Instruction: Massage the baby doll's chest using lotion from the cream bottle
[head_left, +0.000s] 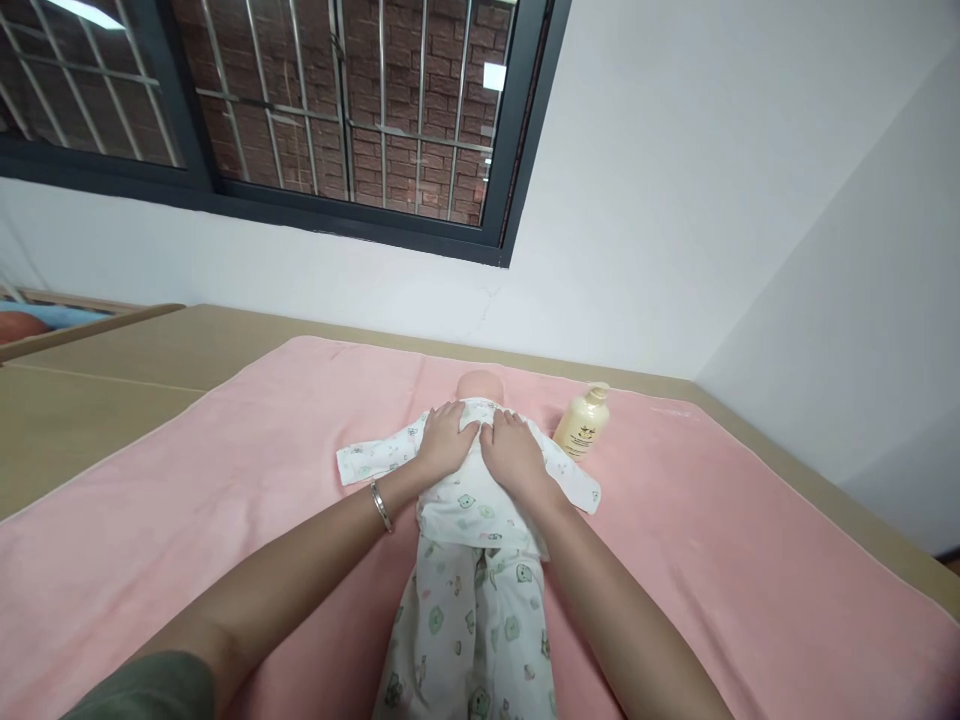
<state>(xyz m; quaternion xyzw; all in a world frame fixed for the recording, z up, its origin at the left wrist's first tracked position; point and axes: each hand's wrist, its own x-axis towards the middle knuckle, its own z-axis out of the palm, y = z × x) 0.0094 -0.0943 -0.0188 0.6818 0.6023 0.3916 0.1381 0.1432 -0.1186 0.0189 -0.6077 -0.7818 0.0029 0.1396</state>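
Two hands on the baby doll (pixel 481 508), and both are yours! Your left hand (pixel 448 442) lies flat on the upper body, fingers stretched out toward the head (pixel 480 384), thumb angled inward. Your right hand (pixel 514 452) mirrors it, fingers long and straight, the two thumb tips all but meeting over the doll's middle. Neither hand has hold of anything; both rest on the printed white top (pixel 472 518).

And the doll itself? Lengthwise right in front of you on the pink blanket (pixel 247 440), head at the far end, printed white trousers (pixel 442 600) running back toward you between your forearms. One sleeve (pixel 375 458) spreads to the doll's left as you look; the other sleeve (pixel 581 487) slants out to its right. Near that second one, look, a pale yellow pump bottle (pixel 581 424) with dark print; whether they touch, you cannot tell.

Left of the doll, a silver bracelet (pixel 381 506) circles your wrist. Past the doll's head come the blanket's far edge, a strip of tan tabletop (pixel 352 331) and the white wall (pixel 637 250). Higher up, beyond the doll and mostly left of it, a dark-framed window (pixel 517 150) shows metal bars (pixel 382 100) against brickwork (pixel 405 165).
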